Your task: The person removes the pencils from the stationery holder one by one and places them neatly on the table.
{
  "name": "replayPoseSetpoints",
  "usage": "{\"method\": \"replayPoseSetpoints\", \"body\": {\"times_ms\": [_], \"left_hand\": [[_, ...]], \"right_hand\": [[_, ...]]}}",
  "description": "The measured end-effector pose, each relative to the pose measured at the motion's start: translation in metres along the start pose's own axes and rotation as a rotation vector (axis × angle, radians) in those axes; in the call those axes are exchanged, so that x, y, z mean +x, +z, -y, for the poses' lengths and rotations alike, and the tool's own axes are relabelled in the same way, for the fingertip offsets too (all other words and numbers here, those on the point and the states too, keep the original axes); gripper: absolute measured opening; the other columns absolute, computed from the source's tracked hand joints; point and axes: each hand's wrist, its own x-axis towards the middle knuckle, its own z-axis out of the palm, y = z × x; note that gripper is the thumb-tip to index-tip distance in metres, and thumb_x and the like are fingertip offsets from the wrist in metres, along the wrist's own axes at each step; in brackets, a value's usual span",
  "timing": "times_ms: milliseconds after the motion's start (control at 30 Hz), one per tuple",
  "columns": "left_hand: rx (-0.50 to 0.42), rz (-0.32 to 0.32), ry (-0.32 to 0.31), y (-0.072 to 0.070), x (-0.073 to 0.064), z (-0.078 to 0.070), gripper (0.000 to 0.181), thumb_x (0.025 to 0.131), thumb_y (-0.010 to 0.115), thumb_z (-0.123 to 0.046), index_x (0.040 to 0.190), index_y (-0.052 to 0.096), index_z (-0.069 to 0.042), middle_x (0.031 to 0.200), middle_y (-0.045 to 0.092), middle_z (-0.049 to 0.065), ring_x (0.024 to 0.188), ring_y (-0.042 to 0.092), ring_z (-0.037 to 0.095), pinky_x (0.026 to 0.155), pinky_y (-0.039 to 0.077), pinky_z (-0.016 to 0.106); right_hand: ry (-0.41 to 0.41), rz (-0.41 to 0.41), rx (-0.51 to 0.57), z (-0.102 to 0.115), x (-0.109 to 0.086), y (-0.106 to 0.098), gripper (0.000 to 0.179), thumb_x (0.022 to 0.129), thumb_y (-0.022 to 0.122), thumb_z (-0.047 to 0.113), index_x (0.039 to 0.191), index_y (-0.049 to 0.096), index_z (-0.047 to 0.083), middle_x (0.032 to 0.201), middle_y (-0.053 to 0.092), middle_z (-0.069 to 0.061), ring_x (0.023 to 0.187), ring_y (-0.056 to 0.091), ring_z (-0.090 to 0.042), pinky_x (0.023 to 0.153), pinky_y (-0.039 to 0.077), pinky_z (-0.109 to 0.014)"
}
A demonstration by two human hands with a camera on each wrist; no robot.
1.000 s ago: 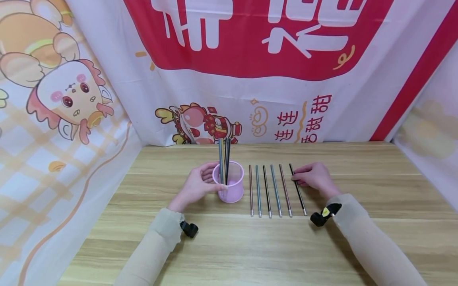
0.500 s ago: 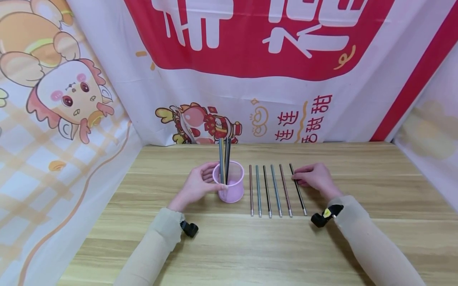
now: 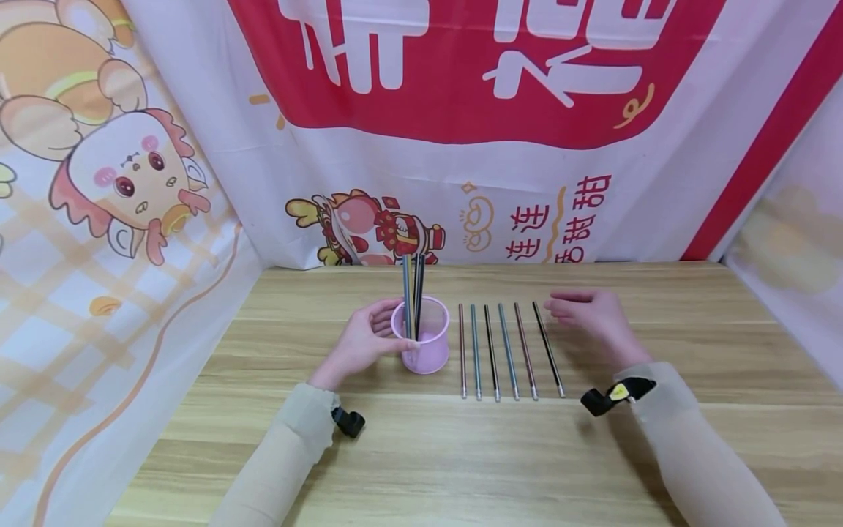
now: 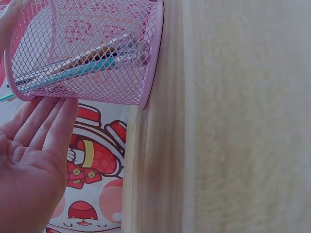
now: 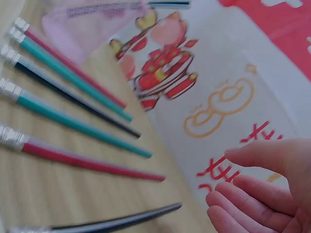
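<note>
My left hand (image 3: 358,340) holds a pink mesh pen cup (image 3: 431,359), thumb at the near rim and fingers on its far-left side. Several pencils (image 3: 406,289) stand in the cup, leaning left. In the left wrist view, the fingers (image 4: 54,126) lie straight against the mesh near the rim. Right of the cup, several pencils lie in a row, silver ends toward me: red-brown (image 3: 462,351), blue-green (image 3: 476,351) and black. The rightmost, a black pencil (image 3: 549,350), slants slightly. Just right of its far end is my right hand (image 3: 596,318), fingers extended, holding nothing.
The wooden table (image 3: 461,461) meets a printed white-and-red cloth (image 3: 421,168) at the back. More printed cloth (image 3: 132,293) hangs at the left, and a pale cloth (image 3: 790,256) on the right. Wrist cameras (image 3: 349,422) sit on both sleeves.
My right hand has let go of the rightmost black pencil and moved slightly right and away, its fingers spreading. The left hand and the cup have stayed put.
</note>
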Motion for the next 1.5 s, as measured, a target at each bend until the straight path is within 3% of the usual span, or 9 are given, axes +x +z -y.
{"method": "replayPoseSetpoints", "body": {"times_ms": [200, 533, 933, 1133, 1500], "left_hand": [[0.003, -0.003, 0.011, 0.000, 0.001, 0.002, 0.083, 0.073, 0.093, -0.011, 0.144, 0.052, -0.004, 0.139, 0.060, 0.015, 0.124, 0.060, 0.028, 0.105, 0.050, 0.032], [0.003, 0.007, 0.022, -0.001, 0.001, 0.003, 0.081, 0.073, 0.094, -0.013, 0.144, 0.054, -0.008, 0.139, 0.060, 0.010, 0.124, 0.060, 0.024, 0.103, 0.050, 0.031], [0.007, 0.014, 0.019, -0.001, 0.001, 0.003, 0.081, 0.073, 0.093, -0.013, 0.144, 0.055, -0.009, 0.140, 0.060, 0.010, 0.125, 0.059, 0.025, 0.105, 0.050, 0.033], [0.004, 0.010, 0.021, -0.001, 0.001, 0.004, 0.080, 0.074, 0.093, -0.014, 0.144, 0.055, -0.009, 0.139, 0.061, 0.009, 0.124, 0.060, 0.024, 0.104, 0.050, 0.031], [-0.002, 0.011, 0.034, 0.000, 0.001, 0.003, 0.079, 0.075, 0.092, -0.013, 0.144, 0.054, -0.006, 0.139, 0.060, 0.011, 0.124, 0.060, 0.027, 0.105, 0.050, 0.032]], "right_hand": [[-0.057, -0.027, 0.033, 0.024, -0.007, 0.003, 0.065, 0.092, 0.078, 0.039, 0.140, 0.058, -0.001, 0.133, 0.064, -0.019, 0.105, 0.070, -0.014, 0.092, 0.056, -0.027], [-0.101, 0.016, 0.117, 0.055, -0.013, 0.032, 0.061, 0.092, 0.078, 0.038, 0.136, 0.061, 0.001, 0.131, 0.065, -0.017, 0.114, 0.067, -0.026, 0.097, 0.055, -0.032], [-0.129, 0.062, 0.172, 0.067, -0.001, 0.095, 0.044, 0.092, 0.079, 0.025, 0.128, 0.068, 0.002, 0.120, 0.072, -0.012, 0.108, 0.069, -0.026, 0.092, 0.058, -0.028], [-0.131, 0.079, 0.156, 0.071, 0.001, 0.129, 0.040, 0.090, 0.080, 0.023, 0.125, 0.071, 0.007, 0.122, 0.071, -0.008, 0.107, 0.069, -0.023, 0.095, 0.056, -0.033], [-0.159, 0.077, 0.097, 0.072, 0.004, 0.153, 0.047, 0.085, 0.084, 0.033, 0.126, 0.072, 0.014, 0.124, 0.071, -0.001, 0.114, 0.065, -0.020, 0.106, 0.047, -0.044]]}}
